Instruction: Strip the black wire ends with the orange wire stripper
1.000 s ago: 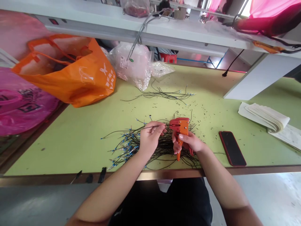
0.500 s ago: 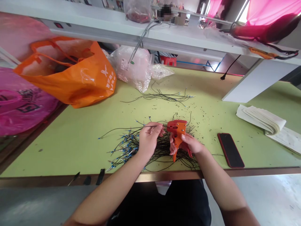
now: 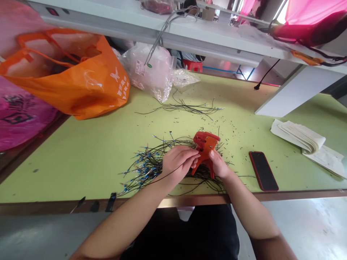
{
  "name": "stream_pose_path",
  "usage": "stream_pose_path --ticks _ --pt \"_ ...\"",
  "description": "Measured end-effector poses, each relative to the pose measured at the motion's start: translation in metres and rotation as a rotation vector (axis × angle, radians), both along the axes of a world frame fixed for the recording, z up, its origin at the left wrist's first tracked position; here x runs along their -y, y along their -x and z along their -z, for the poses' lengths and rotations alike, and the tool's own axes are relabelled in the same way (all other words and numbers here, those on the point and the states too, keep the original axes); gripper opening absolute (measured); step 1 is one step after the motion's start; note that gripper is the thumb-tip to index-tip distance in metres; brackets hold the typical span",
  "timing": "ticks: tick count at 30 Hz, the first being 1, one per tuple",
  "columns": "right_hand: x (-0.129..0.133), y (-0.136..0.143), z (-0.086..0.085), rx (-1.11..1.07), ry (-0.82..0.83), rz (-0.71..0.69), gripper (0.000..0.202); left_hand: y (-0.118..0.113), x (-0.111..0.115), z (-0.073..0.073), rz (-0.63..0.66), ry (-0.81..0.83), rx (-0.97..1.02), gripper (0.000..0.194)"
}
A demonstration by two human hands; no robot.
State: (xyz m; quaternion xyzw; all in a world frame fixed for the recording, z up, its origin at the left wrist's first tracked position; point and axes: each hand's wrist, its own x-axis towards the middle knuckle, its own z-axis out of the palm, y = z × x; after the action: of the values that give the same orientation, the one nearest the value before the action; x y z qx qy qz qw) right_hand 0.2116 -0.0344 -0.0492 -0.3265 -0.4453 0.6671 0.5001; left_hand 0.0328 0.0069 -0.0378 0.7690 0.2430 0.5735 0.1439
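My right hand (image 3: 218, 164) is wrapped round the handles of an orange and red wire stripper (image 3: 208, 144), its head tilted up to the left. My left hand (image 3: 179, 162) pinches a thin black wire (image 3: 169, 174) close to the tool's lower jaw side; the wire's tail runs back over my left wrist. Whether the wire's tip touches the tool is hidden by my fingers. Beneath both hands lies a heap of black wires (image 3: 155, 153), many with blue and silver terminals at their left ends.
A smaller bunch of wires (image 3: 187, 107) lies farther back, with black clippings scattered around. To the right are a phone (image 3: 263, 170) and folded papers (image 3: 300, 137). An orange bag (image 3: 100, 85) and clear plastic bags (image 3: 151, 68) stand back left, under a white shelf (image 3: 184, 30).
My left hand has moved lower on the tool and turned, so the wire now trails over my wrist rather than out left. The stripper has tilted, its handles spread wider.
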Motion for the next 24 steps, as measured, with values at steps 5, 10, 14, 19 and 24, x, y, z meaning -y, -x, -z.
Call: stream_pose_path --ticks 5,10,14,19,24 --pt "0.001 0.004 -0.001 0.045 0.044 0.047 0.062 0.0 0.001 -0.002 0.023 -0.018 0.003 0.012" --pt "0.001 0.007 0.001 0.089 0.083 0.087 0.075 -0.001 0.002 -0.001 0.045 0.015 -0.01 0.012" --pt "0.001 0.009 0.002 0.105 0.081 0.109 0.074 -0.002 0.003 -0.001 0.046 -0.074 0.015 0.025" --pt "0.001 0.012 -0.002 0.12 0.071 0.172 0.071 -0.002 0.003 -0.004 0.018 -0.114 0.0 0.026" --pt "0.002 0.015 -0.009 0.131 0.044 0.168 0.071 -0.003 0.003 -0.003 0.008 -0.102 0.014 0.02"
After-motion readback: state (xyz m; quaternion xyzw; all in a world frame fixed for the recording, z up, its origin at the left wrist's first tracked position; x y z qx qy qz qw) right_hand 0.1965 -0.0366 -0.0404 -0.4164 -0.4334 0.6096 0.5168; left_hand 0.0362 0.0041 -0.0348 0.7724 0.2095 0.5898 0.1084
